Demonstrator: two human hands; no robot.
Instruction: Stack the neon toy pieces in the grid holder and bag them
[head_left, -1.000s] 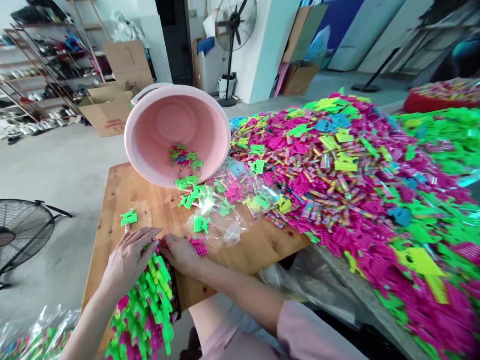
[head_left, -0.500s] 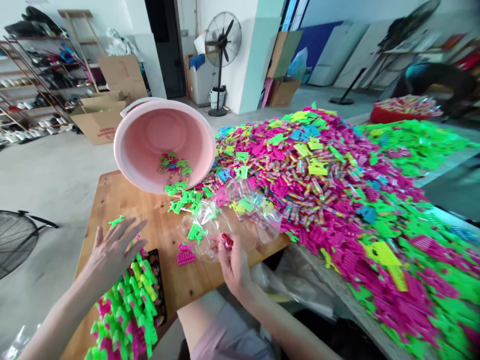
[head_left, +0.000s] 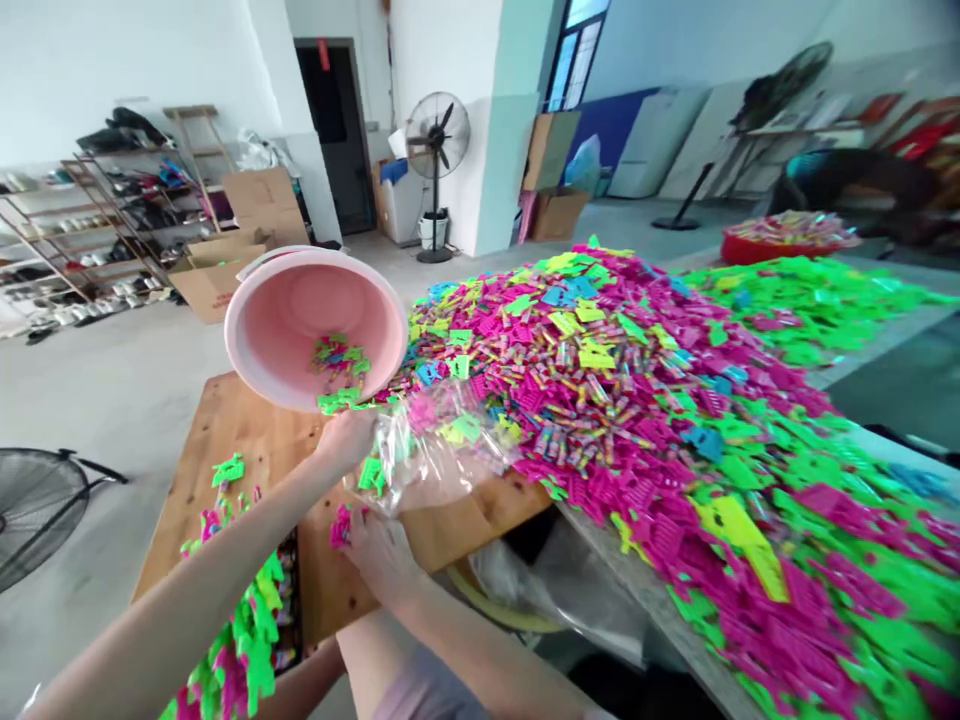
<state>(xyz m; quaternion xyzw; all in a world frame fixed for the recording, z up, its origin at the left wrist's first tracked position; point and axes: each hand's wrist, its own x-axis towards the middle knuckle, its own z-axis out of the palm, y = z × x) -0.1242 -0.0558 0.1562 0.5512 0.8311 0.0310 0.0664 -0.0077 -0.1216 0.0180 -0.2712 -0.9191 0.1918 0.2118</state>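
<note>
My left hand (head_left: 347, 440) reaches across the wooden table to the green plastic pieces (head_left: 339, 400) at the mouth of a pink tub (head_left: 315, 285); its fingertips are hidden. Lower down, my right hand (head_left: 381, 555) has its fingers closed around a pink plastic piece (head_left: 343, 526) at the tabletop. Beside both hands lies a clear plastic bag (head_left: 427, 465), crumpled, with a green piece (head_left: 370, 474) by its left edge. Under my left forearm, green and pink pieces (head_left: 251, 630) stand in rows in a dark tray (head_left: 289, 600), partly covered by the arm.
A large heap of pink, green and yellow plastic pieces with small tubes (head_left: 600, 390) fills the right side. A red basin (head_left: 780, 245) stands behind it. The wooden table (head_left: 217, 420) ends at the left, near a floor fan (head_left: 37, 520). Clear plastic (head_left: 562, 590) hangs below the table edge.
My left hand has moved from above the tray rightward to the tub's mouth. My right hand has shifted left onto the pink piece; the red-ended tubes it held no longer show.
</note>
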